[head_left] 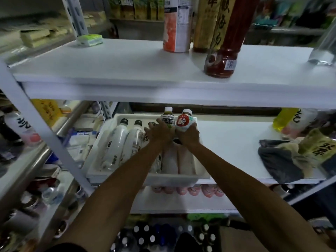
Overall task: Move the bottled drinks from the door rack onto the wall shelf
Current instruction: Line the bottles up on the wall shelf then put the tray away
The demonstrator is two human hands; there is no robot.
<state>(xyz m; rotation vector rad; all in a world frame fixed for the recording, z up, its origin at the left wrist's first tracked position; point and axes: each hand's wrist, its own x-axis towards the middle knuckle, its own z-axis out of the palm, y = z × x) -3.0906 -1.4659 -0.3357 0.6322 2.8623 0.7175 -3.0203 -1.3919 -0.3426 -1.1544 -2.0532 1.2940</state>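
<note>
Both arms reach into the middle level of a white shelf unit (pixel 236 142). My left hand (pixel 159 132) grips a small white-capped bottle with a green and black label (pixel 167 116). Beside it, my right hand (pixel 188 134) grips a small white bottle with a red round label (pixel 185 120). The two bottles stand upright and touch each other above the far end of a white tray (pixel 116 176). Several tall white bottles with black caps (pixel 116 140) lie in that tray, left of my hands.
The upper white shelf (pixel 127 64) carries a dark red bottle (pixel 223 57), an orange and white bottle (pixel 177 28), a clear bottle at the right edge and a green pack. Bags (pixel 294 153) and a yellow bottle lie at the right. Pink bottles and dark bottles stand on the lower levels.
</note>
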